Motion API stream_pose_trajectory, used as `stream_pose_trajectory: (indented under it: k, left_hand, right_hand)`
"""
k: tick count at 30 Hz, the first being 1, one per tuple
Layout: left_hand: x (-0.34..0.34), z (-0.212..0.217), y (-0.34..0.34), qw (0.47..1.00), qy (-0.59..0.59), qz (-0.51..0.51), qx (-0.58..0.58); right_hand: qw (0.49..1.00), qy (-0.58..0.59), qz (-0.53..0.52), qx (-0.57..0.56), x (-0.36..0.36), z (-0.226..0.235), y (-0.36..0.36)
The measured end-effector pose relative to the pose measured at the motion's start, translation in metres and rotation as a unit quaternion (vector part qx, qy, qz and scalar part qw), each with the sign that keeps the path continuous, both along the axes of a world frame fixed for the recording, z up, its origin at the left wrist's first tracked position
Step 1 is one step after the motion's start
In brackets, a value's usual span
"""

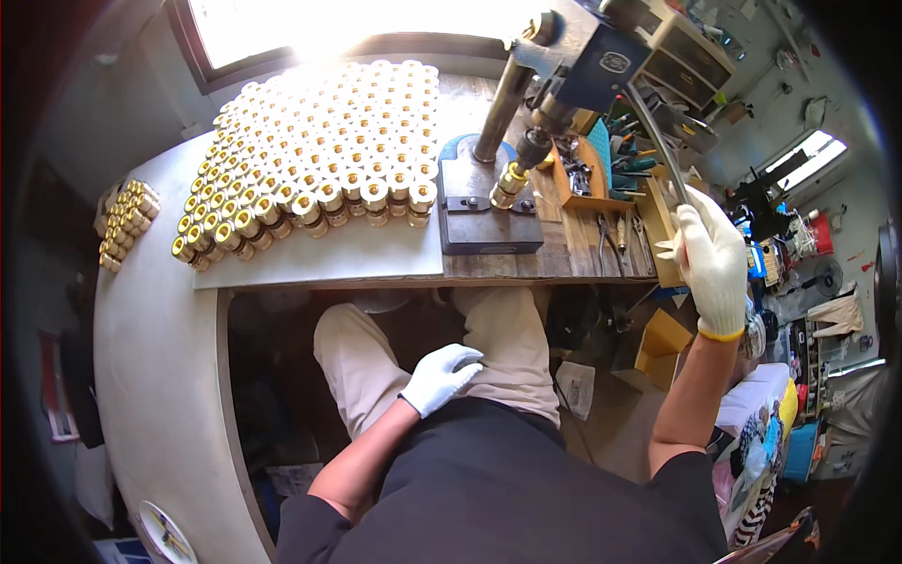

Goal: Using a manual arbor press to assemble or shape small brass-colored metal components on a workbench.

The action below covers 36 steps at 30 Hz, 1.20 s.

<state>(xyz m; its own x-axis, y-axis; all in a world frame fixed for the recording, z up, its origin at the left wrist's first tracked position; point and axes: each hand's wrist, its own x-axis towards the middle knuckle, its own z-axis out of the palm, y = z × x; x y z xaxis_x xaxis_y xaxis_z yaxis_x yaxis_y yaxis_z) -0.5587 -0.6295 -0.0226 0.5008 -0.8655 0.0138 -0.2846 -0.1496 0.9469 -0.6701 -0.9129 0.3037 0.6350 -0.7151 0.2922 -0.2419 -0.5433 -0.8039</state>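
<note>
Several small gold-and-white pieces: clustered at the far left on the pale table, apart from the main group.
Rows of gold-and-white cylinders: standing close together on a white sheet, below the bright window.
Left hand: gloved, resting at the thigh, fingers loosely bent and together, nothing seen in it.
Bench press: on the wooden tabletop, right of the rows.
Gold cylinder: directly under the press's chuck, above the dark base.
Pliers: lying right of the base.
Lever: slanting from the press head down to the glove.
Right hand: gloved, fingers curled closed around the lever's end.
</note>
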Motion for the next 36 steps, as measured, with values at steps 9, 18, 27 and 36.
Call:
stream_pose_trajectory:
  k: [9, 18, 27, 36]
  left_hand:
    - [-0.006, 0.008, -0.012, 0.997, 0.005, -0.059, 0.059]
    - [-0.006, 0.036, -0.035, 0.993, -0.091, -0.067, -0.015]
    - [-0.005, 0.282, -0.211, 0.799, -0.387, -0.063, -0.456]
    - [-0.018, 0.258, -0.25, 0.809, -0.484, -0.013, -0.333]
  right_hand:
    - [0.96, 0.153, 0.093, -0.214, 0.027, 0.022, -0.018]
    - [0.985, 0.022, 0.1, -0.137, 0.052, -0.066, -0.044]
    - [0.974, 0.009, 0.114, -0.197, 0.038, -0.105, -0.081]
    - [0.981, 0.098, 0.007, -0.17, 0.029, -0.106, -0.032]
